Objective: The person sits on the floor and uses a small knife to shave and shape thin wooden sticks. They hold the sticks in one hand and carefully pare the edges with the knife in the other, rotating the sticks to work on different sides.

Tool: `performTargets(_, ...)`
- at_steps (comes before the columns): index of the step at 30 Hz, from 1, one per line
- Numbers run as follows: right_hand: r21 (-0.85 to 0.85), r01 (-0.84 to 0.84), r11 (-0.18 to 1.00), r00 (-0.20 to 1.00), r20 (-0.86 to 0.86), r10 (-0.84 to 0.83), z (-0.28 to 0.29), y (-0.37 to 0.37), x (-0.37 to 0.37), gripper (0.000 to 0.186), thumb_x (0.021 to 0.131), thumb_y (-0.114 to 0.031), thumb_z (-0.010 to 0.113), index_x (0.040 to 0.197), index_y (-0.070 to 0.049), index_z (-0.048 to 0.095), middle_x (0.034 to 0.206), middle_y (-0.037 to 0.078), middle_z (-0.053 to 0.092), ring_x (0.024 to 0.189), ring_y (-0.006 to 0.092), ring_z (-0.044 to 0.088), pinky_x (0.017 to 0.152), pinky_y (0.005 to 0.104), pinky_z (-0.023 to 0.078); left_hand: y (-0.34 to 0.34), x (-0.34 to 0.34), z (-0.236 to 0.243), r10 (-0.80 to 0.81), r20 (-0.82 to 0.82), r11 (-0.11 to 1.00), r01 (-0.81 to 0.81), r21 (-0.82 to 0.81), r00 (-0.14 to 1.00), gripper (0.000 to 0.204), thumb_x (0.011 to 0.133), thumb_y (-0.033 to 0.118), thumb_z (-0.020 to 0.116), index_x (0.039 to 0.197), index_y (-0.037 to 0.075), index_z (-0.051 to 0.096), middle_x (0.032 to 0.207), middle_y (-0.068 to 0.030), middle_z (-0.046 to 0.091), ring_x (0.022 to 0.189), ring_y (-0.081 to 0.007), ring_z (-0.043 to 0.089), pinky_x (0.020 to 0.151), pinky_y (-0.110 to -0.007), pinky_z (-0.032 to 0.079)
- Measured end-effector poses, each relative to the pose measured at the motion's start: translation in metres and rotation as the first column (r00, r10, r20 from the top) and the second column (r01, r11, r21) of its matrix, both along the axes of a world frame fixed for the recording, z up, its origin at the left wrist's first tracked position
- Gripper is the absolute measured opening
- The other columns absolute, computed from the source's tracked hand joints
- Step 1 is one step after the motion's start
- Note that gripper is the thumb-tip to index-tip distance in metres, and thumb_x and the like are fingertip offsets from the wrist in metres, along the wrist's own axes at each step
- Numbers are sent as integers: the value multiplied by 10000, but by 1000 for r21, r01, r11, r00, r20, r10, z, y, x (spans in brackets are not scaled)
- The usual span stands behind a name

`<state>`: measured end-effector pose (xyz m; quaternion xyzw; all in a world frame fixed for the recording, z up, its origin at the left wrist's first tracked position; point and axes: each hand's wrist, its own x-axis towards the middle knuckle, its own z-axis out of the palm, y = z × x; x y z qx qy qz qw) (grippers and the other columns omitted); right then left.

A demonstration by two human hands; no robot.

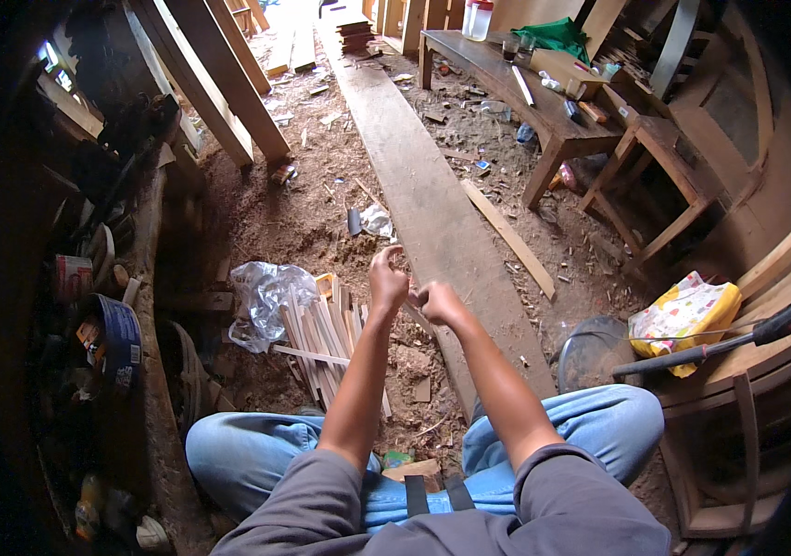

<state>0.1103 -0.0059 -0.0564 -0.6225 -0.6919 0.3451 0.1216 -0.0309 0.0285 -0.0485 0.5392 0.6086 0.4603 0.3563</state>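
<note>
My left hand point(389, 280) and my right hand point(442, 303) meet above the near part of a long wooden plank point(418, 171). Both have curled fingers, and their fingertips come close together. Whatever they pinch between them is too small or hidden to make out. Left of my left forearm lies a loose bundle of thin wooden strips point(314, 332), one strip lying crosswise over the others. A crumpled clear plastic bag point(265, 301) rests against the bundle's far left side.
At the far right stands a wooden table point(506, 97) with a green cloth point(557, 37), a jar point(477, 20) and small items. A yellow patterned bag point(687, 320) sits at right. Another board point(509, 239) lies beside the plank. Shavings cover the floor; boards lean at far left.
</note>
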Motion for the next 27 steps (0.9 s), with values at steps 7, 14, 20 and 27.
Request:
performTargets(7, 143, 339, 930, 904, -322, -280, 22, 17, 8, 243, 768, -57, 659, 978, -86, 779, 962, 195, 731, 915, 310, 728, 793, 422, 543, 4, 8, 10, 10, -24, 981, -5, 196, 1000, 421, 764, -83, 532, 1164, -15, 644, 1219, -200, 616, 1149, -354, 591, 999, -412, 486)
performTargets(14, 90, 299, 950, 946, -157, -283, 5, -1, 20, 360, 744, 4, 587, 1046, -78, 765, 991, 189, 734, 935, 277, 730, 855, 368, 545, -17, 23, -12, 37, -7, 989, -35, 144, 999, 310, 829, -80, 521, 1109, -15, 638, 1143, -195, 625, 1128, -353, 583, 1012, -452, 452)
performTargets(20, 127, 327, 936, 897, -355, -265, 18, 15, 9, 322, 755, -50, 625, 1051, -53, 753, 984, 199, 733, 931, 300, 730, 846, 370, 552, -3, 13, 16, -7, -146, 993, 24, 117, 989, 284, 855, 23, 615, 1136, -3, 648, 1166, -202, 637, 1098, -351, 618, 965, -427, 488)
performTargets(27, 191, 361, 913, 780, -598, -183, 36, 10, -1, 318, 789, -8, 589, 1069, -7, 738, 1031, 183, 743, 964, 235, 733, 878, 332, 552, -2, 14, 18, 10, -145, 982, 17, 188, 989, 281, 953, 191, 601, 1147, -7, 639, 1162, -204, 637, 1119, -354, 602, 987, -425, 461)
